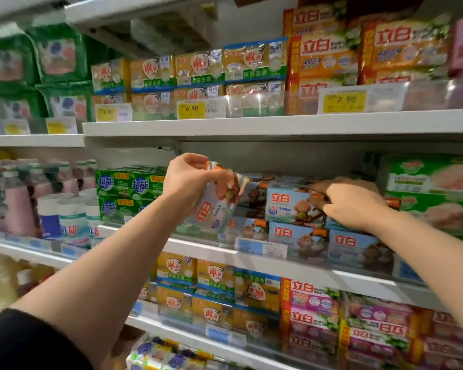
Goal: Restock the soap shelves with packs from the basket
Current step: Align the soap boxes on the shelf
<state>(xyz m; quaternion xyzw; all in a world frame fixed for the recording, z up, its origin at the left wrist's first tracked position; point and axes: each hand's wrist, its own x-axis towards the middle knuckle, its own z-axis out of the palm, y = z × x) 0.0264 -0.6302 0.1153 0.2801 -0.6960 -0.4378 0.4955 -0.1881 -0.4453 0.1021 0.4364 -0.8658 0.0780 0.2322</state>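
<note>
Held pack (214, 204): pale blue soap pack in glossy film, red characters on its face, a cartoon monkey printed near the top; tilted on end in front of the middle shelf, its lower corner just above the shelf lip.
Left hand (183, 180): fingers curled round the top end of the held pack, pinching the crinkled film seal.
Right hand (350, 204): laid on the top blue pack (292, 206) of the stack, fingers bent over its right end and top edge.
Hands: apart, each gripping its own pack.
Middle shelf (206, 248): white, flat, with a clear plastic lip; it carries blue monkey packs (297, 241) stacked two rows high, boxy and shiny.
Left of them: green packs (129, 188) in two tiers, then white tubs (72, 220) and pinkish bottles (19, 206), blurred.
Right of them: green-and-white packs (433, 193) showing pale pink bars.
Upper shelf (278, 125): yellow-brown bars (198, 73) in clear wrap, orange packs (329, 57), yellow price tags (191, 109).
Lower shelf (211, 340): more yellow-brown bars and pink packs (313, 313), film-wrapped.
Basket: out of view.
</note>
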